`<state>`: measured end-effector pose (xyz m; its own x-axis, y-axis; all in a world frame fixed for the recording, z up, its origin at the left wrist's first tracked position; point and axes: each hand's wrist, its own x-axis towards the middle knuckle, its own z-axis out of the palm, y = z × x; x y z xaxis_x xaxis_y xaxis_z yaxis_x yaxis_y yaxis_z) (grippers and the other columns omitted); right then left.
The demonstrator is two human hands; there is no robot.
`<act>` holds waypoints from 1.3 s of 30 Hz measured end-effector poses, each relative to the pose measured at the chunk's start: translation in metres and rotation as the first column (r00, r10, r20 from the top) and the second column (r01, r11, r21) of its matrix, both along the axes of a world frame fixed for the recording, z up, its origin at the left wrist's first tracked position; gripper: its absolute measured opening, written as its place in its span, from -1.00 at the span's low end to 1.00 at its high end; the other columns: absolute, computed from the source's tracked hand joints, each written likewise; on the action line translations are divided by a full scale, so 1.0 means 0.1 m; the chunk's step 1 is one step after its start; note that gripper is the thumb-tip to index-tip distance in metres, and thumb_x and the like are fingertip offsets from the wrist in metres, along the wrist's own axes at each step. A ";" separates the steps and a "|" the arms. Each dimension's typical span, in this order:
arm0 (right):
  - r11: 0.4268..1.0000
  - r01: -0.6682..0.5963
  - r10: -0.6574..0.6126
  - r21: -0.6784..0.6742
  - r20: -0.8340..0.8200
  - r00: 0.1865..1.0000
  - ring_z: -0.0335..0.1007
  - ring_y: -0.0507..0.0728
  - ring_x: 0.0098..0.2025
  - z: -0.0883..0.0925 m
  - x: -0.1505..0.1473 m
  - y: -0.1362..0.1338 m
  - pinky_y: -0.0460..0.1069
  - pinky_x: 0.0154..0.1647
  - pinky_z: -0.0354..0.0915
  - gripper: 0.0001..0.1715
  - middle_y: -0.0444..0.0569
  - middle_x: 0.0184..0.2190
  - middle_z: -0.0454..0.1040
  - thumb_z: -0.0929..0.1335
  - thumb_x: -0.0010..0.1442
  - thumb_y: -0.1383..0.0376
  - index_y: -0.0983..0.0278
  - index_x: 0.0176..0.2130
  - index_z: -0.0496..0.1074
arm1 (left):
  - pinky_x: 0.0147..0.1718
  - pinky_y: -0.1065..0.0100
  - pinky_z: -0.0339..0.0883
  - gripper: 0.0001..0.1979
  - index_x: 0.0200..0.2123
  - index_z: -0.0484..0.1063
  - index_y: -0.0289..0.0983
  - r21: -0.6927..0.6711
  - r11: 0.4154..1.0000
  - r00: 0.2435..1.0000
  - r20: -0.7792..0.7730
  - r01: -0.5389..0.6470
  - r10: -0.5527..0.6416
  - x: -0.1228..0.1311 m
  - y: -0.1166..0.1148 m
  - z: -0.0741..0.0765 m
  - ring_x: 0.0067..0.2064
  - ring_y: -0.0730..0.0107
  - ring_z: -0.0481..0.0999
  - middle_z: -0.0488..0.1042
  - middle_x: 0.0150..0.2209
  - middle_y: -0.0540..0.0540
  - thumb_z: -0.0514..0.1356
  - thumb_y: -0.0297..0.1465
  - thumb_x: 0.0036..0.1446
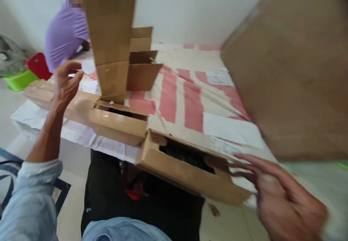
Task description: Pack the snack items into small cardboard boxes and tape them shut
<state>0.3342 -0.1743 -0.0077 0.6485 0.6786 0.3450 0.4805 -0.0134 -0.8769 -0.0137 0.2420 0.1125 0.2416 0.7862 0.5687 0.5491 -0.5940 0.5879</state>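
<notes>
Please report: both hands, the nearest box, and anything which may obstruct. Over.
Left hand raised, looks empty. Right hand at right end of nearest box, contact unclear. Dark thing visible through its opening. Large cardboard at right, possibly obstructing.

Person in purple (pixel 65 34), bright green basin (pixel 20 80), striped cloth (pixel 193 105)

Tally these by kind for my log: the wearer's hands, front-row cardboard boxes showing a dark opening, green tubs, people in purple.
Hands, left hand and right hand: 2
Cardboard boxes, nearest box and box to its left: 2
Green tub: 1
Person in purple: 1
Total: 6
</notes>
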 end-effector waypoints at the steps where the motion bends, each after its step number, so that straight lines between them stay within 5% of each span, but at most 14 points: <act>1: 0.999 0.008 -0.007 0.031 -0.045 0.999 0.61 0.38 -0.13 -0.03 -0.01 -0.05 0.32 -0.24 0.58 -0.71 0.11 0.00 0.61 0.39 0.42 -0.03 -0.05 0.00 0.65 | -0.07 0.30 0.51 -0.92 -0.17 0.58 -0.27 0.024 0.999 0.998 0.035 0.048 -0.049 0.02 -0.24 -0.02 -0.12 0.37 0.62 0.62 -0.16 0.01 0.33 -0.51 0.26; 3: 0.998 -0.025 0.027 0.052 -0.053 0.998 0.62 0.39 -0.05 -0.09 0.00 -0.09 0.31 -0.14 0.60 -0.63 0.15 0.07 0.61 0.39 0.42 -0.05 0.03 0.06 0.62 | -0.14 0.31 0.54 -0.94 -0.20 0.62 -0.22 0.102 0.979 0.978 0.096 0.175 -0.185 0.07 -0.77 -0.09 -0.12 0.32 0.64 0.66 -0.17 -0.02 0.36 -0.47 0.25; 7: 0.989 -0.141 0.141 0.050 0.006 0.990 0.53 0.40 0.23 -0.22 0.02 -0.11 0.28 0.16 0.56 -0.40 0.17 0.28 0.50 0.37 0.43 -0.12 0.09 0.29 0.47 | -0.13 0.25 0.60 -0.92 -0.17 0.64 -0.16 0.048 0.909 0.910 0.025 0.413 -0.415 0.29 -1.76 -0.36 -0.04 0.24 0.68 0.70 -0.07 -0.09 0.32 -0.34 0.35; 13: 0.990 -0.144 0.143 -0.010 0.209 0.967 0.32 0.42 0.42 -0.28 -0.18 -0.19 0.33 0.35 0.42 -0.15 0.16 0.39 0.34 0.47 0.37 -0.02 0.06 0.48 0.22 | -0.14 0.21 0.60 -0.74 0.04 0.58 -0.17 -0.160 0.859 0.871 0.007 0.486 -0.491 0.60 -2.49 -0.76 -0.01 0.16 0.67 0.65 0.06 -0.21 0.30 -0.20 0.38; 15: 0.990 -0.140 0.131 0.006 0.317 0.939 0.26 0.44 0.46 -0.27 -0.24 -0.22 0.37 0.40 0.38 -0.18 0.16 0.40 0.32 0.50 0.35 0.05 0.05 0.45 0.26 | -0.09 0.14 0.60 -0.74 -0.05 0.58 -0.16 -0.207 0.847 0.871 0.074 0.490 -0.486 0.59 -2.59 -0.82 -0.01 0.13 0.66 0.65 0.04 -0.20 0.26 -0.12 0.40; 19: 0.970 -0.239 0.199 0.043 0.420 0.885 0.33 0.40 0.42 -0.30 -0.32 -0.31 0.36 0.37 0.42 -0.61 0.16 0.41 0.31 0.45 0.40 0.19 0.08 0.19 0.52 | 0.13 -0.05 0.53 -0.49 -0.40 0.54 -0.18 -0.295 0.750 0.805 0.172 0.592 -0.567 0.50 -2.65 -0.81 0.09 0.03 0.64 0.64 0.10 -0.19 0.05 -0.06 0.51; 22: 0.964 -0.263 0.219 0.046 0.427 0.877 0.43 0.37 0.34 -0.34 -0.35 -0.37 0.36 0.33 0.46 -0.78 0.18 0.38 0.37 0.43 0.42 0.22 0.11 0.05 0.59 | 0.22 -0.09 0.48 -0.56 -0.45 0.52 -0.19 -0.325 0.701 0.762 0.110 0.635 -0.639 0.49 -2.59 -0.76 0.15 0.00 0.63 0.62 0.15 -0.18 0.16 -0.11 0.46; 25: 0.965 -0.256 0.211 0.057 0.417 0.884 0.45 0.37 0.33 -0.35 -0.38 -0.38 0.37 0.32 0.46 -0.79 0.18 0.34 0.41 0.43 0.42 0.21 0.11 0.02 0.61 | 0.27 -0.12 0.45 -0.82 -0.20 0.60 -0.15 -0.300 0.731 0.755 -0.052 0.612 -0.654 0.58 -2.48 -0.73 0.30 -0.07 0.53 0.52 0.28 -0.21 0.35 -0.18 0.31; 29: 0.959 -0.263 0.201 0.103 0.408 0.891 0.44 0.36 0.33 -0.36 -0.35 -0.34 0.37 0.30 0.47 -0.82 0.16 0.32 0.43 0.44 0.41 0.21 0.09 -0.01 0.64 | 0.21 -0.07 0.52 -0.49 0.17 0.53 -0.08 -0.255 0.781 0.761 -0.196 0.570 -0.619 0.76 -2.40 -0.73 0.38 -0.15 0.43 0.41 0.35 -0.23 0.47 -0.24 0.15; 34: 0.953 -0.284 0.225 0.105 0.381 0.897 0.45 0.37 0.33 -0.36 -0.21 -0.28 0.36 0.31 0.46 -0.83 0.15 0.29 0.47 0.46 0.37 0.20 0.10 -0.06 0.67 | 0.28 -0.09 0.45 -0.43 0.11 0.54 -0.14 -0.162 0.876 0.829 -0.283 0.455 -0.483 0.98 -2.53 -0.74 0.27 -0.14 0.50 0.46 0.20 -0.22 0.53 -0.30 0.01; 39: 0.912 -0.403 0.404 -0.073 0.313 0.859 0.48 0.35 0.31 -0.06 0.06 -0.39 0.33 0.37 0.41 -0.73 0.13 0.26 0.52 0.47 0.35 0.09 0.11 -0.02 0.67 | 0.15 0.00 0.49 -0.74 -0.07 0.56 -0.13 -0.095 0.928 0.857 -0.358 0.360 -0.369 1.07 -2.68 -0.74 0.06 -0.02 0.59 0.56 -0.06 -0.14 0.33 -0.43 0.14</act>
